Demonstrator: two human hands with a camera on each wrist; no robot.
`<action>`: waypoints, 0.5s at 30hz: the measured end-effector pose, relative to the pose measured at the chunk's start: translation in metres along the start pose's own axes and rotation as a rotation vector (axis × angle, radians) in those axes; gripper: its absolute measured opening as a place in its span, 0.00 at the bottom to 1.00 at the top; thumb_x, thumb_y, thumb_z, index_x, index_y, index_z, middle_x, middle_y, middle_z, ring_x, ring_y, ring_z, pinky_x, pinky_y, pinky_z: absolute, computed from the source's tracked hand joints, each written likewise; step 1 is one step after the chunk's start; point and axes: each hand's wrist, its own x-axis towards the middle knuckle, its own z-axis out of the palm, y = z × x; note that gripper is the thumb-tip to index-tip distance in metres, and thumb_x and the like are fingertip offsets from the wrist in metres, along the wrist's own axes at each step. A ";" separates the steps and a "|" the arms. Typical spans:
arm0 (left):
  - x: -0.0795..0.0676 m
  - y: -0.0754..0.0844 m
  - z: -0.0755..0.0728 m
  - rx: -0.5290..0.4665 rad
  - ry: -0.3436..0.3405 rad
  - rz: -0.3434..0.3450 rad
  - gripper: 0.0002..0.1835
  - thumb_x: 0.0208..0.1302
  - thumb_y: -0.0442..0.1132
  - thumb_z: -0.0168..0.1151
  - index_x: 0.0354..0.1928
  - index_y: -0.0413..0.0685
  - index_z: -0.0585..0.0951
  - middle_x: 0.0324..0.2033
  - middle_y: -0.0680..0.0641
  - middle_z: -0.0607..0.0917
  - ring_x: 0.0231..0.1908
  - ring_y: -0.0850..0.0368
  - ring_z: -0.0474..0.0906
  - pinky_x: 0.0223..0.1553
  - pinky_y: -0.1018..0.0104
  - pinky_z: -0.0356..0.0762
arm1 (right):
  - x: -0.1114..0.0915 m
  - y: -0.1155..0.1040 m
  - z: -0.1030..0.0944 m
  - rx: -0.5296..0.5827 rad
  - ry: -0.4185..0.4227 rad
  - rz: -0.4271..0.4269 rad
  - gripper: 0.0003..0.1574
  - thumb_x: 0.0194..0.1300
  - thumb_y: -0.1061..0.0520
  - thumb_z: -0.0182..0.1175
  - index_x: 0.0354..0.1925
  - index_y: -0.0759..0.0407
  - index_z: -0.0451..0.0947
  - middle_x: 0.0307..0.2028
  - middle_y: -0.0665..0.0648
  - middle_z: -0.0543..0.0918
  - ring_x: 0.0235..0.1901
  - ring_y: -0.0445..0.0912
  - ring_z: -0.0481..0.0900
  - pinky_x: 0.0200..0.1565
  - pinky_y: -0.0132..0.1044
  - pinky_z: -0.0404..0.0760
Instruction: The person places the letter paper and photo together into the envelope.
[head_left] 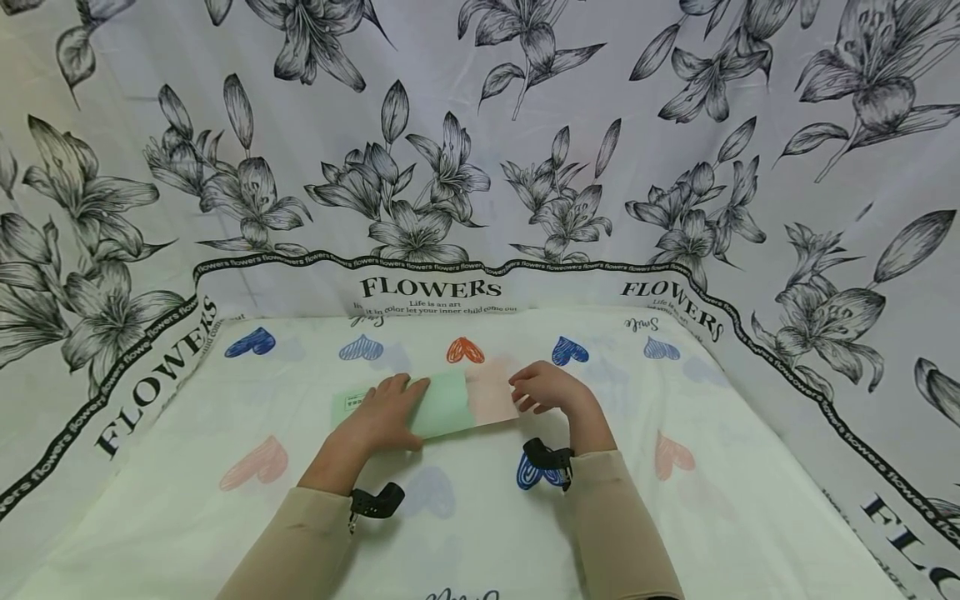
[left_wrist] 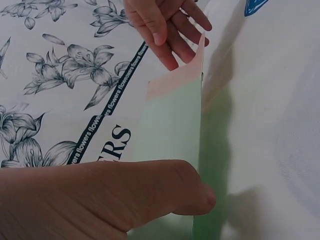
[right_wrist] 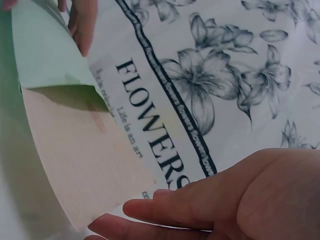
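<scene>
A pale green paper sleeve [head_left: 447,402], with a small printed label [head_left: 352,402] near its left end, lies crosswise before me. From its right-hand mouth extends a light pink sheet [right_wrist: 85,150], which curls upward at its end in the left wrist view. My left hand [head_left: 384,414] grips the sleeve across its width, thumb at the near edge and fingers toward the far one. At the pink end is my right hand [head_left: 553,387], fingers loosely bent and fingertips right at the sheet's edge. Its thumb [left_wrist: 152,22] stands apart from the sheet.
A white cloth [head_left: 480,517] printed with coloured hearts covers the surface. Behind it and at both sides rises a curtain [head_left: 555,100] with black lily drawings and "FLOWERS" lettering. Each wrist carries a black band [head_left: 378,500].
</scene>
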 end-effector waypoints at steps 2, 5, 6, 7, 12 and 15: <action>0.000 -0.001 0.001 0.004 -0.003 -0.003 0.55 0.47 0.46 0.82 0.76 0.40 0.64 0.70 0.29 0.65 0.71 0.29 0.58 0.69 0.29 0.55 | 0.001 -0.002 0.003 -0.017 -0.017 -0.011 0.21 0.76 0.58 0.55 0.61 0.66 0.79 0.42 0.57 0.88 0.40 0.50 0.87 0.49 0.49 0.85; 0.000 -0.001 0.001 0.010 -0.005 -0.001 0.55 0.48 0.46 0.81 0.76 0.40 0.64 0.70 0.29 0.65 0.71 0.29 0.58 0.69 0.29 0.55 | 0.001 -0.004 0.001 -0.028 -0.036 -0.020 0.22 0.76 0.57 0.55 0.62 0.67 0.78 0.43 0.57 0.88 0.42 0.51 0.87 0.50 0.50 0.85; 0.000 -0.001 0.001 0.012 -0.007 -0.001 0.55 0.48 0.46 0.81 0.76 0.40 0.64 0.70 0.29 0.65 0.71 0.29 0.58 0.69 0.29 0.55 | 0.001 -0.004 0.000 -0.031 -0.037 -0.020 0.23 0.76 0.57 0.54 0.63 0.67 0.78 0.44 0.58 0.88 0.42 0.51 0.87 0.51 0.50 0.85; 0.000 -0.001 0.000 0.008 -0.009 -0.007 0.55 0.48 0.47 0.81 0.77 0.40 0.63 0.70 0.29 0.64 0.71 0.29 0.58 0.69 0.29 0.55 | 0.000 -0.003 -0.002 -0.031 -0.035 -0.018 0.23 0.76 0.57 0.54 0.64 0.67 0.77 0.45 0.58 0.88 0.43 0.51 0.87 0.51 0.51 0.84; -0.001 0.000 -0.002 -0.002 -0.006 -0.016 0.54 0.48 0.46 0.81 0.76 0.40 0.64 0.70 0.29 0.64 0.71 0.28 0.57 0.69 0.29 0.55 | -0.003 0.002 -0.010 -0.016 0.002 0.013 0.25 0.78 0.56 0.53 0.66 0.68 0.75 0.48 0.61 0.88 0.46 0.53 0.87 0.54 0.53 0.83; -0.001 0.000 -0.001 -0.009 -0.008 -0.019 0.54 0.48 0.46 0.81 0.76 0.40 0.64 0.70 0.29 0.64 0.71 0.28 0.57 0.69 0.29 0.55 | -0.003 0.004 -0.011 -0.001 0.007 0.019 0.25 0.79 0.55 0.52 0.66 0.68 0.75 0.48 0.61 0.88 0.46 0.52 0.87 0.55 0.54 0.82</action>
